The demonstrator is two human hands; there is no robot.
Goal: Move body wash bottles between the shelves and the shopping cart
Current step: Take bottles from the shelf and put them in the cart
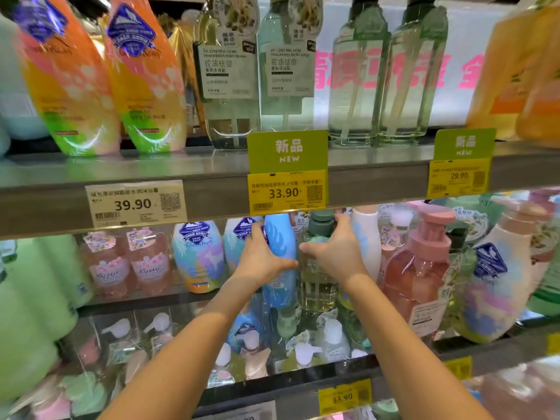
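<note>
Head view, single frame. Both hands were at the middle shelf point(212, 294), each on a bottle. The left hand point(260, 257) gripped a blue bottle point(280, 237), fingers curled round its left side and thumb across the front. The right hand point(336, 253) gripped a clear bottle point(316, 286) with a dark green cap, fingers wrapped over its shoulder. Both bottles stood upright, touching one another, under the yellow price tag point(286, 192) on the upper shelf edge point(212, 192).

Progress: whether these two bottles were being set down or taken up could not be told. No cart was in view, so the count moved or remaining could not be judged.

Materials: the blue bottle was opaque glossy plastic, tall with a rounded curving body. The clear bottle was transparent, straight-sided, holding pale yellow-green liquid, and looked rigid. Similar clear bottles point(385, 80) stood on the upper shelf beside orange bottles point(145, 77) with tapered, smooth shrink-wrapped bodies. A pink pump bottle point(421, 262) stood just right of the right hand. Shelf edges appeared to be brushed metal. Outer parts of the frame were blurred.
</note>
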